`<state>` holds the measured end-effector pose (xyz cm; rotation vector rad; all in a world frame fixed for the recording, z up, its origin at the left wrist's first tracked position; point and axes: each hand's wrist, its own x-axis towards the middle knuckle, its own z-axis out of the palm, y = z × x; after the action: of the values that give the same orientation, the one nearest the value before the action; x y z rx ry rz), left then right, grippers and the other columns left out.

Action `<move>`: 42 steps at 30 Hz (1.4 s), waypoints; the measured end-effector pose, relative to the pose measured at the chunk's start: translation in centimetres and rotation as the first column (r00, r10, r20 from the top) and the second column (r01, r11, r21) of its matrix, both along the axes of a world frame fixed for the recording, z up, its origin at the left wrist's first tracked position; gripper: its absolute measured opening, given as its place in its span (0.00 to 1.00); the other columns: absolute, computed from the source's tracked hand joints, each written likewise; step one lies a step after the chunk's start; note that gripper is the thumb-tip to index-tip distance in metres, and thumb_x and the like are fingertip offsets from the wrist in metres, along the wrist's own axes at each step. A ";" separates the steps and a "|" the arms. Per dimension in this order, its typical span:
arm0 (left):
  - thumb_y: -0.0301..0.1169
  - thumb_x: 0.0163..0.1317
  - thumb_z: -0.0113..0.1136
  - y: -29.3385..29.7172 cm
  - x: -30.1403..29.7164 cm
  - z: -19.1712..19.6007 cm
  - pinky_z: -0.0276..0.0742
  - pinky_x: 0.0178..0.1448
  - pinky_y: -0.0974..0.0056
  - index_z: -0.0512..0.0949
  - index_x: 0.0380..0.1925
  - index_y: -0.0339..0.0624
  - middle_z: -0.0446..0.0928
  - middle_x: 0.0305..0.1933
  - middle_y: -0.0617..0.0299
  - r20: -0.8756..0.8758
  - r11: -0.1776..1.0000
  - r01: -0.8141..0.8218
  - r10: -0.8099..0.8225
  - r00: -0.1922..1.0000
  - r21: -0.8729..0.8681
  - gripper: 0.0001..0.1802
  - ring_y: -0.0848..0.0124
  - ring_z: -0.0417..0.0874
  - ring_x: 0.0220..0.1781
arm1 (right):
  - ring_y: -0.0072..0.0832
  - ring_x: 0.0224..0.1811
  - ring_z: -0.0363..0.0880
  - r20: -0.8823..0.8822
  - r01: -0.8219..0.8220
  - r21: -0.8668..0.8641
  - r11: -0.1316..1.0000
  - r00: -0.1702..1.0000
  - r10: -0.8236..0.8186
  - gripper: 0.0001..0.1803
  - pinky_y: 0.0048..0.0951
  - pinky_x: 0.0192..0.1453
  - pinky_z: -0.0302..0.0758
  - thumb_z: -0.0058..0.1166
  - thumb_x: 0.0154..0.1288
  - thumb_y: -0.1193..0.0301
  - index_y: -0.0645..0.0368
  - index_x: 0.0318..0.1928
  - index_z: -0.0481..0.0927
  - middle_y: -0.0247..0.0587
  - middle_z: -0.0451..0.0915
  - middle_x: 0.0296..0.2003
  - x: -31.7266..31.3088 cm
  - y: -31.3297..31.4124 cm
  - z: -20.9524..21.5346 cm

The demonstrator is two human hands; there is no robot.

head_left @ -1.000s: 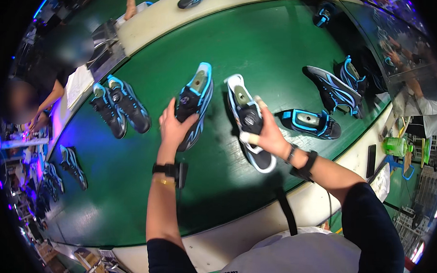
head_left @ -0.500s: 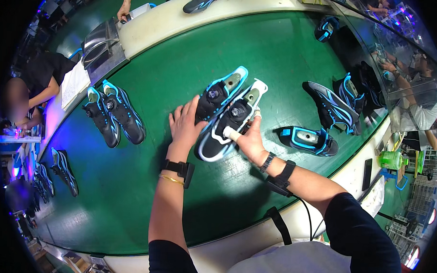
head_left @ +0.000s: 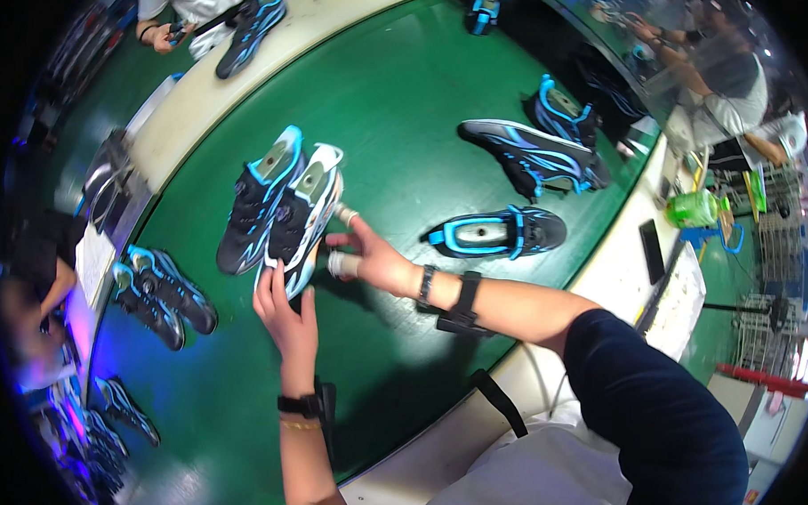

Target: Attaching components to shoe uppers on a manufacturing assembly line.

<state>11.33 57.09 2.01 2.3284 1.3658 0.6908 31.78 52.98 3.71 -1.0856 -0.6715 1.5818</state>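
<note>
A pair of black sneakers stands on the green table in front of me, toes toward me. The left one (head_left: 261,207) has blue trim; the right one (head_left: 291,231) has a white collar and a pale sole edge. My left hand (head_left: 288,320) is at the toe of the white-trimmed sneaker, fingers on one side and thumb on the other. Just right of that shoe, my right hand (head_left: 377,262) is open, its taped fingers spread and apart from it. Both wrists wear black straps.
Another sneaker pair (head_left: 164,297) stands at left, with more shoes beyond. At right lie a single blue-lined sneaker (head_left: 494,232) and a sneaker on its side (head_left: 532,155). A phone (head_left: 651,250) and a green bottle (head_left: 692,209) are by the right edge. Co-workers sit around the table.
The pair in front of me has moved left, closer to the left-hand pair. My right hand has let go; my left hand has shifted from the blue-trimmed shoe to the other's toe. The view has turned.
</note>
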 end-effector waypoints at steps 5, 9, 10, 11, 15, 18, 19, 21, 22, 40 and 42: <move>0.34 0.51 0.71 -5.8 4.6 1.7 0.60 0.68 0.45 0.70 0.61 0.44 0.66 0.64 0.50 0.023 0.965 0.249 -0.248 0.968 -0.082 0.35 0.48 0.62 0.66 | 0.29 0.47 0.81 0.757 -0.263 0.234 0.936 0.653 -0.006 0.39 0.32 0.55 0.77 0.60 0.63 0.70 0.53 0.72 0.56 0.46 0.76 0.55 10.0 -8.6 9.1; 0.36 0.44 0.74 -7.5 12.7 5.5 0.59 0.71 0.45 0.71 0.58 0.44 0.65 0.66 0.50 0.004 0.868 0.496 -0.496 0.869 -0.012 0.38 0.46 0.61 0.69 | 0.46 0.61 0.71 0.950 -0.220 0.312 0.924 0.048 -0.310 0.45 0.42 0.66 0.68 0.66 0.52 0.68 0.50 0.70 0.60 0.53 0.73 0.58 23.1 -12.4 7.8; 0.36 0.44 0.74 -7.8 15.1 5.9 0.59 0.71 0.45 0.71 0.58 0.44 0.65 0.66 0.50 0.006 0.861 0.509 -0.509 0.861 0.000 0.38 0.46 0.61 0.69 | 0.49 0.66 0.66 0.968 -0.127 0.229 0.965 -0.077 -0.240 0.47 0.46 0.70 0.64 0.69 0.49 0.68 0.49 0.70 0.60 0.54 0.70 0.60 26.4 -13.4 6.8; 0.36 0.43 0.75 -7.9 17.3 6.1 0.60 0.71 0.45 0.71 0.58 0.44 0.65 0.66 0.50 -0.057 0.820 0.571 -0.570 0.820 0.027 0.39 0.48 0.62 0.70 | 0.53 0.67 0.63 0.953 -0.040 0.132 0.990 -0.270 -0.138 0.49 0.50 0.71 0.61 0.71 0.46 0.67 0.48 0.70 0.60 0.55 0.67 0.62 28.2 -14.1 5.9; 0.37 0.38 0.78 -9.4 23.0 3.9 0.63 0.68 0.48 0.70 0.60 0.45 0.67 0.65 0.52 -0.191 0.734 0.660 -0.679 0.709 -0.159 0.45 0.52 0.67 0.66 | 0.60 0.70 0.55 0.805 -0.026 -0.145 0.989 -0.584 0.103 0.58 0.58 0.73 0.55 0.74 0.36 0.64 0.38 0.72 0.56 0.59 0.59 0.67 33.3 -14.9 0.8; 0.42 0.39 0.77 -11.1 25.7 3.3 0.69 0.64 0.54 0.75 0.55 0.45 0.72 0.51 0.56 -0.507 0.812 0.551 -0.563 0.653 -0.192 0.39 0.57 0.72 0.59 | 0.61 0.68 0.57 0.635 -0.015 -0.032 0.999 -0.772 0.009 0.53 0.59 0.70 0.57 0.68 0.44 0.66 0.33 0.72 0.55 0.62 0.56 0.68 32.7 -14.9 -0.7; 0.42 0.39 0.77 -11.3 25.7 3.1 0.69 0.64 0.54 0.75 0.55 0.45 0.72 0.51 0.56 -0.520 0.816 0.547 -0.554 0.650 -0.186 0.39 0.57 0.72 0.59 | 0.61 0.68 0.58 0.671 -0.017 -0.071 0.997 -0.741 0.035 0.50 0.58 0.69 0.58 0.66 0.46 0.68 0.34 0.71 0.56 0.62 0.55 0.68 32.8 -14.9 -0.8; 0.45 0.40 0.75 -11.7 24.9 2.9 0.76 0.56 0.53 0.78 0.48 0.42 0.71 0.46 0.56 -0.470 0.844 0.404 -0.534 0.703 -0.353 0.33 0.56 0.75 0.54 | 0.55 0.62 0.64 0.661 -0.020 -0.184 0.983 -0.743 0.109 0.39 0.55 0.63 0.63 0.52 0.60 0.71 0.30 0.71 0.58 0.59 0.58 0.67 32.4 -14.3 -0.1; 0.45 0.40 0.75 -12.2 24.5 3.0 0.76 0.56 0.53 0.78 0.48 0.42 0.71 0.46 0.56 -0.487 0.857 0.377 -0.510 0.709 -0.350 0.33 0.56 0.75 0.54 | 0.55 0.62 0.64 0.674 -0.048 -0.172 0.984 -0.734 0.083 0.39 0.55 0.63 0.63 0.52 0.60 0.71 0.30 0.71 0.58 0.59 0.58 0.67 32.6 -13.9 -0.6; 0.60 0.41 0.70 -26.8 8.7 6.7 0.79 0.48 0.52 0.79 0.37 0.33 0.80 0.41 0.43 -0.438 0.851 -0.261 0.040 0.898 -0.457 0.38 0.49 0.83 0.44 | 0.40 0.55 0.77 0.845 -0.023 -0.068 0.997 0.530 0.070 0.54 0.37 0.58 0.75 0.71 0.51 0.62 0.53 0.73 0.50 0.52 0.69 0.63 26.5 -23.1 3.1; 0.55 0.43 0.70 -27.2 8.4 8.0 0.80 0.46 0.51 0.79 0.38 0.35 0.80 0.44 0.47 -0.439 0.863 -0.254 0.042 0.897 -0.437 0.34 0.49 0.83 0.44 | 0.43 0.55 0.77 0.877 -0.050 0.184 0.982 0.458 -0.141 0.44 0.37 0.60 0.74 0.66 0.56 0.66 0.52 0.71 0.57 0.54 0.72 0.60 24.6 -21.3 3.8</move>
<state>19.78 29.91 10.02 2.0255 1.6809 -0.1403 56.38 31.64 7.54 -1.7747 -1.4447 0.7369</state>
